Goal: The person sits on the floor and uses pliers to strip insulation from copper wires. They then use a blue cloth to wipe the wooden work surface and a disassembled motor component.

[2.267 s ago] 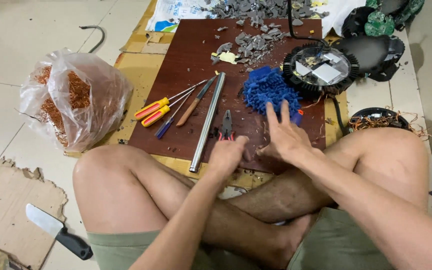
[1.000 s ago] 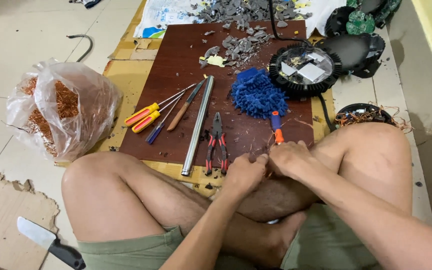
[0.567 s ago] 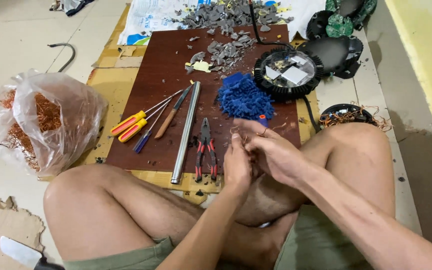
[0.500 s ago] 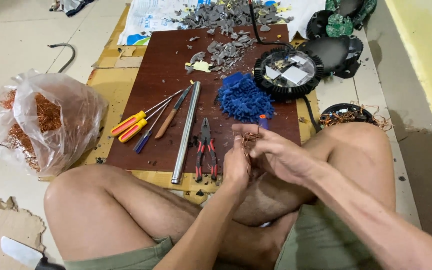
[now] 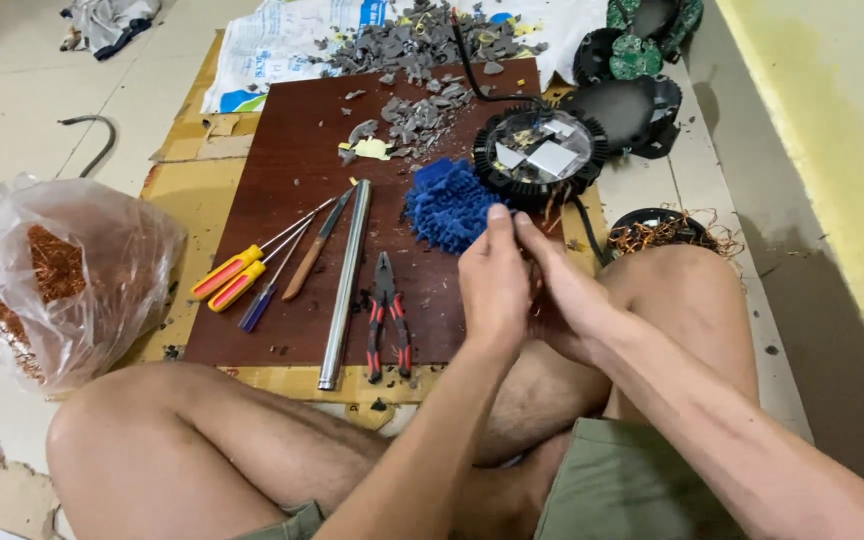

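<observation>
While seated cross-legged, left hand (image 5: 492, 285) and right hand (image 5: 567, 290) pressed together, grip contents cannot tell, blue mop head (image 5: 444, 203) just beyond, pliers (image 5: 387, 315) beside left hand.

I see the board (image 5: 292, 300) lying on the floor before my crossed legs. On it, from left to right, lie the screwdrivers (image 5: 237, 280), the metal rod (image 5: 344, 280), the pliers (image 5: 388, 315) and the mop head (image 5: 447, 205). The bag (image 5: 62, 280) sits left of the board; the round housing (image 5: 542, 155) rests at its far right corner.
</observation>
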